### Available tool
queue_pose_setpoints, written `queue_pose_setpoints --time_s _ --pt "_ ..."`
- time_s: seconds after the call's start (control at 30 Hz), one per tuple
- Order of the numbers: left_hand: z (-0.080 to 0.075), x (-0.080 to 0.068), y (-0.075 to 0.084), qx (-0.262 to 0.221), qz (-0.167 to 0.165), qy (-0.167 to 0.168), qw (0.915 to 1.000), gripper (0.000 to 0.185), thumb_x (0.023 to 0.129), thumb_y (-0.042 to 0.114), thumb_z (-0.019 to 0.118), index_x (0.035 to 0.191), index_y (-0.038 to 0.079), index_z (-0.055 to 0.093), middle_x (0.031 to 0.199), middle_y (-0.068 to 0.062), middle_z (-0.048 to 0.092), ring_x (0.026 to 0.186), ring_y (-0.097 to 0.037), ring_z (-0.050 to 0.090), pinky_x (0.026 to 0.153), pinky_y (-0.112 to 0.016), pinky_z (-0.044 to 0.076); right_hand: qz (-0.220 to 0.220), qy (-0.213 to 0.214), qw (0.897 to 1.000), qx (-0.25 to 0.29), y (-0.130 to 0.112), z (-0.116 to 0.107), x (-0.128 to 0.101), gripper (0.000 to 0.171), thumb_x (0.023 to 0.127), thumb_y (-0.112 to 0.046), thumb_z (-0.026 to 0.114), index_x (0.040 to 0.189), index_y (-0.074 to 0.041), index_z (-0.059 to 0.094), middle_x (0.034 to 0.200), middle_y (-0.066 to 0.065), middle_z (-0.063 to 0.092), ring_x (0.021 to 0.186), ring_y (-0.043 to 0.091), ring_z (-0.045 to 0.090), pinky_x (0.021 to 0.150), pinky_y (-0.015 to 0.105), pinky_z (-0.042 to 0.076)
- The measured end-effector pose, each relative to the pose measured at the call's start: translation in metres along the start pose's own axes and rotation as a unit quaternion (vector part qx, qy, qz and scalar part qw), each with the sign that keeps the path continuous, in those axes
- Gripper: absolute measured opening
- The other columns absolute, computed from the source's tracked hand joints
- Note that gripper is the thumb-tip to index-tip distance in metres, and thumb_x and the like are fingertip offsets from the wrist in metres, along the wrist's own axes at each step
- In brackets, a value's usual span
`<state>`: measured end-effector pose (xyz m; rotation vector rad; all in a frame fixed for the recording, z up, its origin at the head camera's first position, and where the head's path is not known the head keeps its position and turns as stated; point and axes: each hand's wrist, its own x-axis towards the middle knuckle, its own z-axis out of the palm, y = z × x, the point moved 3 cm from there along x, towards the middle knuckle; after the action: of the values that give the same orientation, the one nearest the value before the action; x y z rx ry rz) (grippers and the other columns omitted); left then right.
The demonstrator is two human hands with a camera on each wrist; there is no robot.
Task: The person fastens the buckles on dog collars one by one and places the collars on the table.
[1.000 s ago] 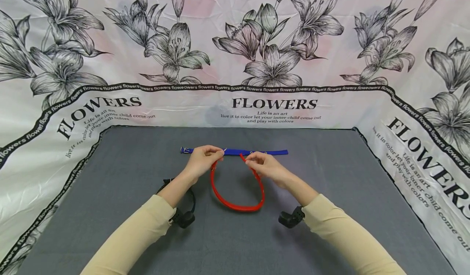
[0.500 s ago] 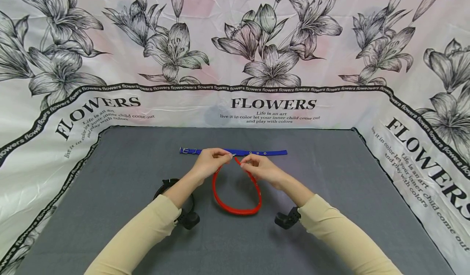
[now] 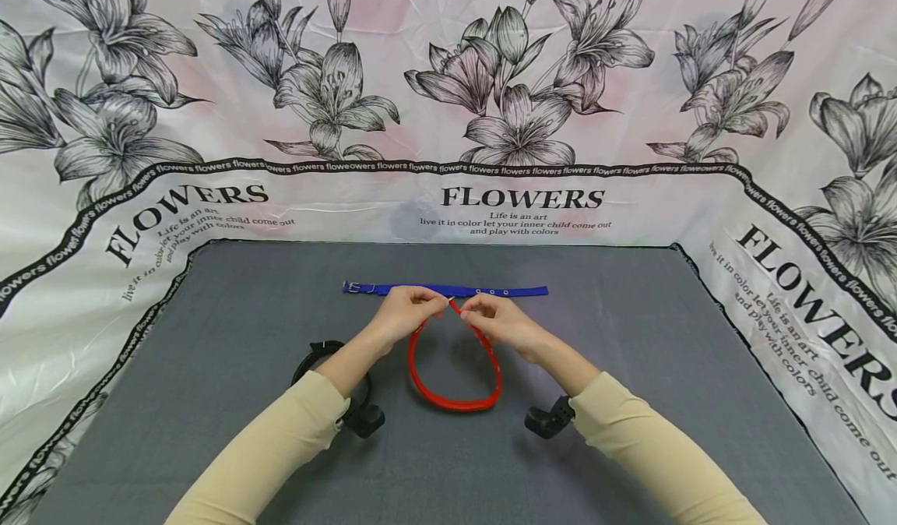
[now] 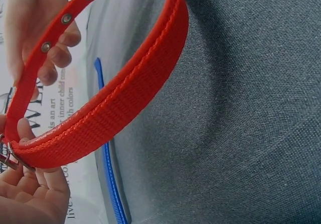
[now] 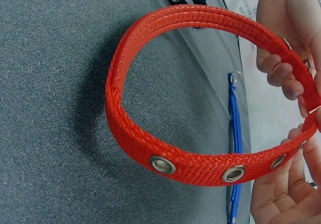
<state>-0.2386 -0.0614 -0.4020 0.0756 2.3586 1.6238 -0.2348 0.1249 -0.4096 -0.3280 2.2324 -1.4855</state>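
Overhead, I read "FLOWERS" in large black capitals on the floral backdrop (image 3: pixel 522 196), with "Life is an art / live it in color let your inner child come out / and play with colors" beneath; nothing I'm handling carries writing. My left hand (image 3: pixel 401 315) pinches the buckle end of the red collar (image 3: pixel 454 369), fingers curled round it. My right hand (image 3: pixel 499 322) pinches the eyelet end just beside it, fingertips nearly meeting. The loop hangs toward me from both grips, over the grey mat (image 3: pixel 631 400). Just beyond my knuckles the blue collar (image 3: pixel 518 291) lies flat and straight. A black collar (image 3: pixel 315 351) sits under my left forearm.
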Motion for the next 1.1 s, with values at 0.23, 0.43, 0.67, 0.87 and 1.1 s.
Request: queue_pose_setpoints --time_s 0.23,0.43,0.67,0.87,1.1 --pt "-0.0006 0.0028 0.0008 0.013 -0.006 0.004 0.9999 0.027 0.085 0.034 0.064 0.1 0.012 0.071 0.083 -0.004 0.068 0.052 -0.013 0.044 0.048 -0.025 0.036 -0.002 0.002 1.0 0.004 -0.0005 0.0006 0.0004 0.032 0.092 -0.024 0.057 0.115 -0.002 0.054 0.09 0.025 0.053 0.062 0.018 0.047 0.059 0.032 0.04" --pt "-0.0021 0.0036 0.0031 0.025 -0.016 0.0 0.9996 0.02 0.084 0.035 0.065 0.089 0.016 0.072 0.077 -0.008 0.064 0.047 -0.013 0.038 0.046 -0.025 0.032 -0.001 0.011 1.0 0.0 0.0001 0.0001 0.0003 0.026 0.092 -0.024 0.057 0.11 -0.006 0.057 0.093 0.024 0.054 0.067 0.019 0.048 0.063 0.035 0.042" --pt "-0.003 0.0028 0.0047 0.021 -0.017 -0.009 0.9996 0.019 0.084 0.034 0.066 0.085 0.017 0.072 0.067 -0.001 0.058 0.046 -0.013 0.037 0.047 -0.027 0.032 -0.011 0.012 1.0 -0.004 0.0007 -0.0002 0.0003 0.027 0.092 -0.023 0.057 0.111 -0.005 0.057 0.093 0.024 0.052 0.072 0.021 0.048 0.066 0.037 0.042" --pt "-0.0036 0.0026 0.0062 0.022 -0.019 -0.014 0.9995 0.019 0.084 0.034 0.066 0.087 0.017 0.072 0.069 -0.002 0.059 0.046 -0.013 0.037 0.047 -0.026 0.032 -0.012 0.018 1.0 -0.011 0.0004 -0.0001 0.0 0.026 0.092 -0.025 0.057 0.111 -0.007 0.057 0.098 0.021 0.052 0.078 0.022 0.047 0.068 0.036 0.04" --pt "-0.0047 0.0024 0.006 0.03 -0.024 -0.019 0.9991 0.022 0.084 0.036 0.066 0.093 0.018 0.073 0.07 -0.002 0.061 0.045 -0.013 0.036 0.045 -0.025 0.031 -0.011 0.033 0.999 -0.014 -0.0004 0.0006 0.0 0.02 0.093 -0.023 0.056 0.108 -0.011 0.059 0.103 0.023 0.053 0.083 0.024 0.049 0.07 0.037 0.041"
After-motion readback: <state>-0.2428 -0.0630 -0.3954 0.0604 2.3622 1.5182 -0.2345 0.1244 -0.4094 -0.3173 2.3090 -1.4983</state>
